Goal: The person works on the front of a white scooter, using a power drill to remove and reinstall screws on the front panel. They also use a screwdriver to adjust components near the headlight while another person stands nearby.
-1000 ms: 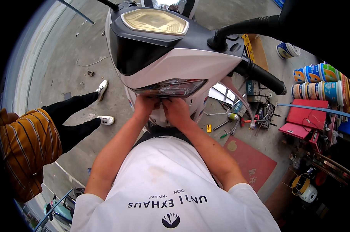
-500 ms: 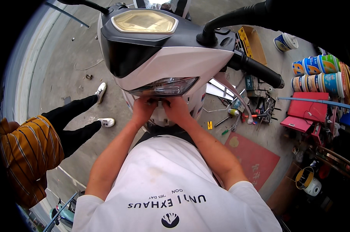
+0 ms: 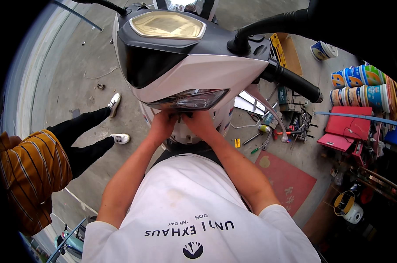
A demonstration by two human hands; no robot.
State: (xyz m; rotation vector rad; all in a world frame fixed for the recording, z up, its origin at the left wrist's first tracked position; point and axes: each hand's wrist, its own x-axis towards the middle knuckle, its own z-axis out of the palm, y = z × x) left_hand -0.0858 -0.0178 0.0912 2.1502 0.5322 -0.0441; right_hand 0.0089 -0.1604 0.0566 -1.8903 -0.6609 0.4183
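Left hand: my left hand point(image 3: 162, 125) is pressed up under the clear, curved headlight lens point(image 3: 190, 99) of the white plastic scooter front panel point(image 3: 194, 72); fingers curled against its lower edge, though I cannot tell whether they grip anything.
Right hand: my right hand point(image 3: 200, 123) sits just beside the left, touching the same underside, fingers bent; grip not discernible.
Scooter: directly before me, black rubber handlebar grip point(image 3: 295, 83) to my right, amber-tinted dash screen point(image 3: 168, 25) on top.
Surroundings: a person in a brown striped top point(image 3: 32, 171) stands to my left; scattered hand tools point(image 3: 268, 133) and a red floor mat point(image 3: 286, 182) lie to my right.
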